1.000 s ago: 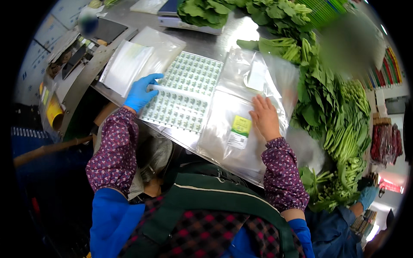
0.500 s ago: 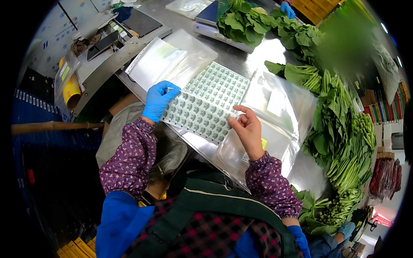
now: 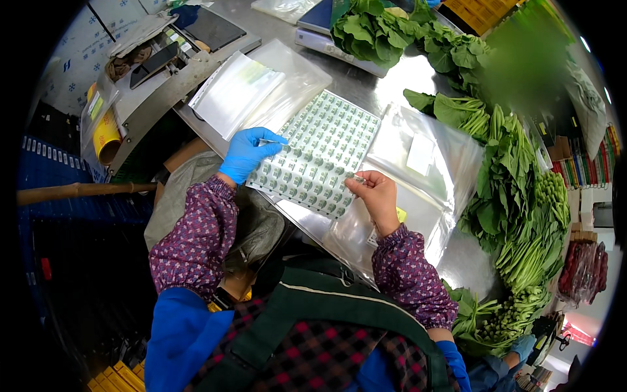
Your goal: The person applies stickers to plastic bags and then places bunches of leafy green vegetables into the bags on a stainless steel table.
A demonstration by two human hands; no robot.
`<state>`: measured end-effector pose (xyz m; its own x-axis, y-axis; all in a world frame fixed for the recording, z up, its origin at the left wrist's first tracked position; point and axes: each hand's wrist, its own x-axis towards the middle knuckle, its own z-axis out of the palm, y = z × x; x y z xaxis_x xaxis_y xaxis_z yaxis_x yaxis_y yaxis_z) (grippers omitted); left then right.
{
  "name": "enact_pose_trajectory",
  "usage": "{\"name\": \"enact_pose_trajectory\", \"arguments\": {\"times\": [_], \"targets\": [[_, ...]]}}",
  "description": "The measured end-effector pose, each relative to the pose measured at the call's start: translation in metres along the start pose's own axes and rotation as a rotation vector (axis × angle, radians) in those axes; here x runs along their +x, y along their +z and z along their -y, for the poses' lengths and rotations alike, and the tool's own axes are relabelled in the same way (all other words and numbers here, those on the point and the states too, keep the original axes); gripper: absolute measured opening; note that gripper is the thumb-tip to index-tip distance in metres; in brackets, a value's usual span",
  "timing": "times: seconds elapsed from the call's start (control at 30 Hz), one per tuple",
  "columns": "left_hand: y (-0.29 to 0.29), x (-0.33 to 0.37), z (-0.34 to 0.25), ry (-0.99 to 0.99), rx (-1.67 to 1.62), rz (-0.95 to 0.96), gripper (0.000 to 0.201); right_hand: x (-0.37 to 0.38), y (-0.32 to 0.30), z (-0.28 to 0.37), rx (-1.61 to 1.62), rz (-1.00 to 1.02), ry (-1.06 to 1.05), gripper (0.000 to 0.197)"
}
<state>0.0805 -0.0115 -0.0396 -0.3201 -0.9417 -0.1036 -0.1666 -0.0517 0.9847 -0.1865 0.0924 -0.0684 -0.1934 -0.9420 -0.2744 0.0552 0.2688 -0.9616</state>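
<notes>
A white sheet of small green-printed stickers (image 3: 333, 130) lies on the metal table in front of me, its near part raised a little between my hands. My left hand (image 3: 248, 155), in a blue glove, has thumb and forefinger closed together at the sheet's left side. On the opposite side my bare right hand (image 3: 375, 196) pinches the sheet's right edge between thumb and forefinger. Whether a single loose sticker is in either pinch is too small to make out.
Clear plastic bags (image 3: 428, 153) lie right of the sheet, with more bags (image 3: 287, 78) beyond it on the left. Bundles of leafy greens (image 3: 503, 189) line the right side. A scale (image 3: 339, 49) bearing greens stands at the back. A yellow roll (image 3: 106, 140) sits at left.
My left hand has shifted inward over the sheet's left side. My right thumb and forefinger, slightly apart before, have closed at the right edge. The other person's gloved hand at the back has mostly left view.
</notes>
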Motion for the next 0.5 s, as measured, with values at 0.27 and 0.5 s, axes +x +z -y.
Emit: {"name": "enact_pose_trajectory", "arguments": {"times": [0.27, 0.5], "targets": [[0.002, 0.013, 0.005, -0.102, 0.130, -0.037, 0.015, 0.015, -0.029, 0.000, -0.723, 0.036, -0.393, 0.021], [0.004, 0.018, 0.011, -0.050, 0.137, 0.006, 0.015, 0.021, -0.010, 0.064, -0.850, 0.230, -0.712, 0.021]]}}
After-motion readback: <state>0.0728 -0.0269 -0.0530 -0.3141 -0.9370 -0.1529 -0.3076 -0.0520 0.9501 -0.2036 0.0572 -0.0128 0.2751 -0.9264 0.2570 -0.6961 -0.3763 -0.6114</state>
